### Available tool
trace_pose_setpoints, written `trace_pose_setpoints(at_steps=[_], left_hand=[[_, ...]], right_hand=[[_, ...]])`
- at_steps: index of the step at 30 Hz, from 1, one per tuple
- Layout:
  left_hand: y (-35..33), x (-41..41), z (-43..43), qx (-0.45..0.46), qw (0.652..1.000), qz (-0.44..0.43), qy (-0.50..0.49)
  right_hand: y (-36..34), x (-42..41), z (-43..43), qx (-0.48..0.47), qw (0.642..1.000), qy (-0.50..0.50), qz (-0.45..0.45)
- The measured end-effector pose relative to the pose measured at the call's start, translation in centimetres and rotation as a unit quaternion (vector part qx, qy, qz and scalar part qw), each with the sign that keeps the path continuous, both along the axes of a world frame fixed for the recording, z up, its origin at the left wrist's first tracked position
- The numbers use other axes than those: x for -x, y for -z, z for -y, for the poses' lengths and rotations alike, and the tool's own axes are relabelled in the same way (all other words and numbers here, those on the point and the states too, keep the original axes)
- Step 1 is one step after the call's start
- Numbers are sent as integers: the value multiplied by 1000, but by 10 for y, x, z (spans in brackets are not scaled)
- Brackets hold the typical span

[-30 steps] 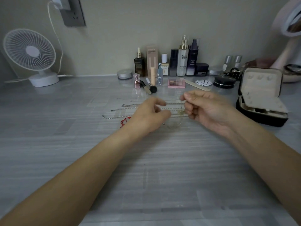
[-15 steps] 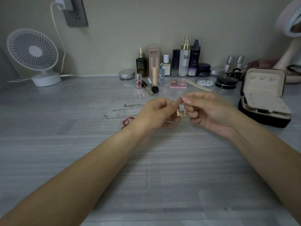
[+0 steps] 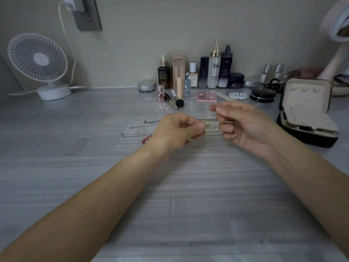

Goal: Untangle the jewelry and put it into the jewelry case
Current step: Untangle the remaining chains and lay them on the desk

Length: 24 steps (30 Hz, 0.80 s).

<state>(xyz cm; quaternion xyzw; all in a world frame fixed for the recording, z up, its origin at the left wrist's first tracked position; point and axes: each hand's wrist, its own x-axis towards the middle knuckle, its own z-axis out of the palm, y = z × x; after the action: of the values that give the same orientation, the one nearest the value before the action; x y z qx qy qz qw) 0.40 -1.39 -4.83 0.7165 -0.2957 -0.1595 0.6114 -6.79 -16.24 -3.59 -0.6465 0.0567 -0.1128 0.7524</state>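
Note:
My left hand [image 3: 177,130] and my right hand [image 3: 243,125] are raised a little above the grey table, each pinching a thin gold chain [image 3: 210,127] that spans the small gap between them, blurred by motion. Behind my left hand several silver chains [image 3: 139,126] lie stretched out on the table, with a red cord [image 3: 146,139] by my left wrist. The black jewelry case [image 3: 306,118] stands open at the right, its cream lining showing, about a hand's width from my right hand.
Cosmetic bottles, a brush [image 3: 177,101] and a pink palette [image 3: 206,96] line the back by the wall. A white desk fan [image 3: 40,65] stands at the back left. A round black compact [image 3: 263,94] and a ring-light mirror [image 3: 338,25] are at the back right.
My hands came together over the chain half a second ago and have since drawn slightly apart, pulling the gold chain between them.

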Motion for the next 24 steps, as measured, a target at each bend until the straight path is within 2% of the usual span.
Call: trace_pose_setpoints(at_steps=[9, 12, 16, 24], left_hand=[[-5, -10, -7, -50, 977, 195, -74], [-9, -13, -11, -44, 972, 211, -92], [-9, -15, -12, -43, 968, 223, -106], [-8, -19, -14, -50, 952, 277, -117]], right_hand=[[-4, 3, 2, -9, 1000, 10, -22], [-5, 3, 1, -37, 999, 10, -27], [-6, 4, 1, -84, 996, -7, 17], [-5, 5, 7, -55, 998, -24, 16]])
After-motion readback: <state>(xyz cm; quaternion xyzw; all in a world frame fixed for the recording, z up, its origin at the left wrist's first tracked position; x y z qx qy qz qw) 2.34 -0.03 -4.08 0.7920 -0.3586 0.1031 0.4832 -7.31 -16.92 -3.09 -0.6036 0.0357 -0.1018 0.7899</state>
